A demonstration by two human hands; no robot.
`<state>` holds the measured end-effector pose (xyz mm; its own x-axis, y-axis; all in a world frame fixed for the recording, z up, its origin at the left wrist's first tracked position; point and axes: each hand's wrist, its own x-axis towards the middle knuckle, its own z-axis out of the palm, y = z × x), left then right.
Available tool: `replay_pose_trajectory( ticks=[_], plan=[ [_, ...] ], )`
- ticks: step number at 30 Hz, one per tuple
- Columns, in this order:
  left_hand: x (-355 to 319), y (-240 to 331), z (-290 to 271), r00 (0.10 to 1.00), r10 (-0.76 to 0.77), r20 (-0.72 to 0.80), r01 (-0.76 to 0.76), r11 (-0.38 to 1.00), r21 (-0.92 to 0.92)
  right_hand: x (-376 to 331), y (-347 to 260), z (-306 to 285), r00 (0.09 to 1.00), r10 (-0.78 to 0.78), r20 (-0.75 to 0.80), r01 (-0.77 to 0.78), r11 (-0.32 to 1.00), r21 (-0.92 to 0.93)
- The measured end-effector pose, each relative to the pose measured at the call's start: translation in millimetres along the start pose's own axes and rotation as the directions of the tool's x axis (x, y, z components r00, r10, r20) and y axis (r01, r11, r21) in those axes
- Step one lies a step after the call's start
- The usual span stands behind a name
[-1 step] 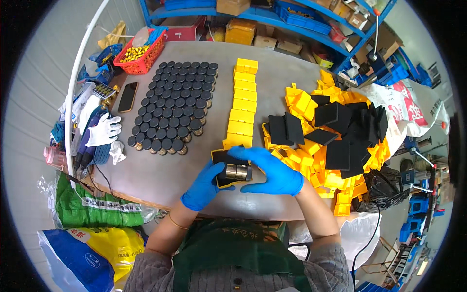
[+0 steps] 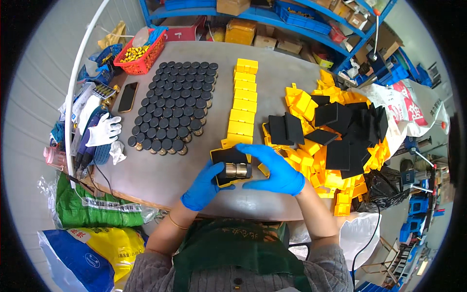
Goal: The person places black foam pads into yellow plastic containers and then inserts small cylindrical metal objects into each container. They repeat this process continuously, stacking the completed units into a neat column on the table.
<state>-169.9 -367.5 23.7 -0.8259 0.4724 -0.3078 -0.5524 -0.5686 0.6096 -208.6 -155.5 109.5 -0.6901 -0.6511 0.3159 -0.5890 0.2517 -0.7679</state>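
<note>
My gloved left hand (image 2: 203,187) grips an opened yellow case (image 2: 224,185) lined with black foam (image 2: 228,155) near the table's front edge. In its lower half lies a metal cylinder (image 2: 235,170) with a black end cap, on its side. On the right, my gloved right hand (image 2: 277,173) has its thumb and fingers spread apart around that side of the case. Its fingertips are at the raised half's edge; whether they press on it I cannot tell. Just beyond stands a column of closed yellow cases (image 2: 241,116).
Black-capped cylinders (image 2: 170,104) stand in rows at left, near a phone (image 2: 128,97) and red basket (image 2: 141,57). Loose yellow cases (image 2: 299,160) and black foam pieces (image 2: 338,153) are heaped at right. Blue shelving (image 2: 253,14) stands behind the table (image 2: 194,51).
My right fingers have shifted slightly right, from over the foam to the case's edge, uncovering more of the black lining. My left hand and the cylinder stay about where they were.
</note>
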Motion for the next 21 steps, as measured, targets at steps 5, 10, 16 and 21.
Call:
replay_pose_trajectory(
  ticks=[5,10,16,21],
  plan=[
    [-1,5,7,0.999,0.051,0.016,-0.051,0.998,0.039,-17,18,7,0.998,0.062,0.019,-0.06,0.993,-0.099],
    [-4,13,13,0.996,0.011,0.091,-0.018,0.997,0.073,-18,24,3,0.996,0.041,0.079,-0.031,0.992,-0.124],
    [-15,17,21,0.991,0.041,0.13,-0.072,0.966,0.248,-20,26,15,0.931,0.26,0.256,-0.362,0.573,0.735],
    [-12,22,19,0.982,-0.182,-0.042,0.184,0.98,0.069,-28,31,24,0.862,0.423,0.278,-0.496,0.595,0.632]
  ],
)
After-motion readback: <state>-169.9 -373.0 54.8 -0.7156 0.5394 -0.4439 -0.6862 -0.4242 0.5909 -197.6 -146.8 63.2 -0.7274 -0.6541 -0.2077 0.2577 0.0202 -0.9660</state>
